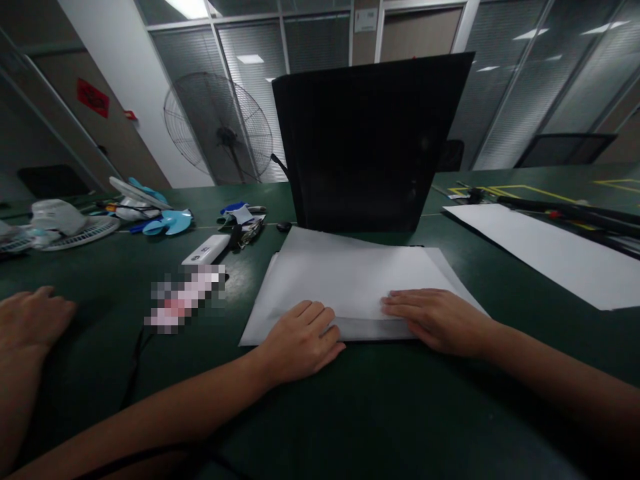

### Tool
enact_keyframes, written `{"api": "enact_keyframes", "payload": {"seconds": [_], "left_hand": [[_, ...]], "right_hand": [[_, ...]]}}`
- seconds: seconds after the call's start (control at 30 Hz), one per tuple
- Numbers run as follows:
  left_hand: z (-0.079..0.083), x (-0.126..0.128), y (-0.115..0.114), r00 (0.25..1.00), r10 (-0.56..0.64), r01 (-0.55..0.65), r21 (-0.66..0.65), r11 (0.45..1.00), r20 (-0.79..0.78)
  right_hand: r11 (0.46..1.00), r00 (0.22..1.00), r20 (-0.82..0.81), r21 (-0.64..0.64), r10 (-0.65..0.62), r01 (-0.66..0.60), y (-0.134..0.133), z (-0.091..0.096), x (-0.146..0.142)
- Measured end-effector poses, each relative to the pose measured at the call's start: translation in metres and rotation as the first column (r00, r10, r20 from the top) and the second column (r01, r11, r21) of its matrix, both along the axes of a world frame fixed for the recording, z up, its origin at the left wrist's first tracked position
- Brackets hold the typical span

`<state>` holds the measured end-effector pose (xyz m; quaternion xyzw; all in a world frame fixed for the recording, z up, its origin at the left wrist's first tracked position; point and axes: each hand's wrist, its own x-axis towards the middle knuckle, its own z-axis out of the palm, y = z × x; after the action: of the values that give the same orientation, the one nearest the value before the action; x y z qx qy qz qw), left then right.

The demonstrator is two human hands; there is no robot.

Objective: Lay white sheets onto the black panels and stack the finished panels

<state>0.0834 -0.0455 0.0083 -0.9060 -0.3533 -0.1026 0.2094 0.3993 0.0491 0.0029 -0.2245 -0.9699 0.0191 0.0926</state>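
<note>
A white sheet of paper (350,280) lies on the dark green table (400,413) in front of me, its near edge folded up into a flap. My left hand (300,340) rests on the sheet's near left part, fingers curled and pressed down at the flap's left end. My right hand (435,320) lies flat on the near right part, fingers stretched out to the left along the fold. Another person's hand (30,320) rests on the table at the far left, away from the paper.
A black board (370,140) stands upright just behind the paper. A second white sheet (550,253) lies to the right, with black rods beyond it. A white block (207,248), a blurred pink item (185,297), small fan parts (75,227) and a black cable (133,373) lie to the left. A standing fan (220,130) is behind.
</note>
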Motion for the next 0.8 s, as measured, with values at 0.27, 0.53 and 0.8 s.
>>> {"api": "enact_keyframes", "payload": {"seconds": [0.27,0.53,0.8], "left_hand": [[-0.004,-0.004,0.005,0.997,0.068,-0.059,-0.181,0.982,0.043],[-0.004,-0.007,0.006,0.991,0.116,-0.090,-0.296,0.951,0.070],[-0.004,-0.012,0.008,0.980,0.123,-0.068,-0.321,0.945,0.156]], "right_hand": [[0.983,0.993,-0.005,-0.140,0.121,-0.121,0.006,0.008,0.003],[0.589,0.602,-0.121,0.128,-0.789,0.798,0.099,0.010,0.122],[0.125,0.126,0.095,-0.014,-0.988,0.992,0.125,-0.006,0.197]]}}
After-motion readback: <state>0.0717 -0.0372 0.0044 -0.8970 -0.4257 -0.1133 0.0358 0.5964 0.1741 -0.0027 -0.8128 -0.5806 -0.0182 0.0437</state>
